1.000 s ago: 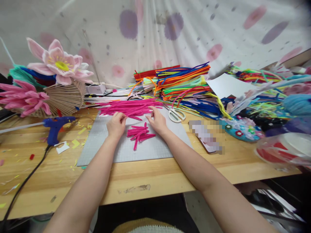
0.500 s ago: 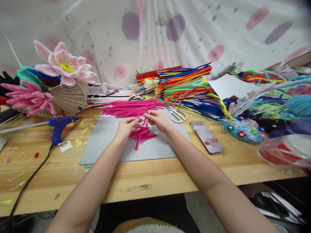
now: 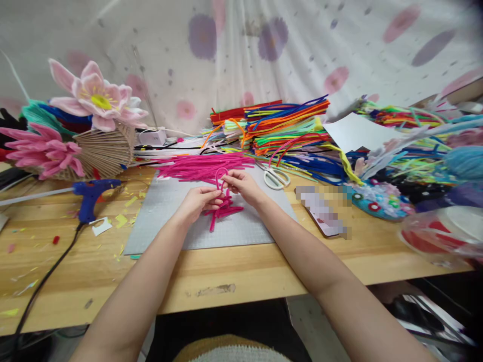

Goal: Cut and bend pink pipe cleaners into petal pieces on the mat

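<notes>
Nearest me is the bench [image 3: 264, 281], showing in front of the grey mat [image 3: 151, 221]. On the mat there's a small pile of short pink pieces [image 3: 232, 209]. Just above the mat is the looped pink stem [image 3: 222, 169], with left hand [image 3: 196, 203] and right hand [image 3: 243, 187] each in a closed fingertip grip on it. I'd guess it's super light, fuzzy and bendy, probably wire inside, so not slippery but easy to kink. Pinching close to the bend seems best imo. Long pink stems [image 3: 204, 163] lie across the mat's far edge, colourful bundles [image 3: 287, 120] beyond it.
</notes>
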`<state>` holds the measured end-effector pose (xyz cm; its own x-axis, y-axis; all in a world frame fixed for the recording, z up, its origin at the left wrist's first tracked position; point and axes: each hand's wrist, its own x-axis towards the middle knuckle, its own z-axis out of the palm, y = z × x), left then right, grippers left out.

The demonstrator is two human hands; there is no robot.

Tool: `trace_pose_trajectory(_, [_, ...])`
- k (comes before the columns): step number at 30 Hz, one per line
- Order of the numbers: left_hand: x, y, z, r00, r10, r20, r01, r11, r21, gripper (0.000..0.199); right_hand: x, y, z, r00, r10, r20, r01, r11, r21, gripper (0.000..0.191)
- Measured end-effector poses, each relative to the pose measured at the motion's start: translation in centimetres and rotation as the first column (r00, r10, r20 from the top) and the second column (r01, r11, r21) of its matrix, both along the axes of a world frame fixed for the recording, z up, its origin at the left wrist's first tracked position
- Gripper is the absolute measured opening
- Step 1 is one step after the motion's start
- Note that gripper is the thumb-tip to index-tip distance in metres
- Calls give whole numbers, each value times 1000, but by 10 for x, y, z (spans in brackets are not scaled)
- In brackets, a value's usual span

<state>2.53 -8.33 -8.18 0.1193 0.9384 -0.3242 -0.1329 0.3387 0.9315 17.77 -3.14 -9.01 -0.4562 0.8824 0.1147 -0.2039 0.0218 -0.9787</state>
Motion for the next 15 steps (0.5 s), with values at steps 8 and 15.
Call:
trace_pose_trajectory(8, [2,-1,-1,998,-67,18,66,997,26,20,1,0,0,998,21,-60,-27,996,-88,29])
trace_pose_trajectory(15, [5,-4,2,971,-204,123,211,976,-50,14,3,4,-7,959,150,-242,-214,940,-265,34])
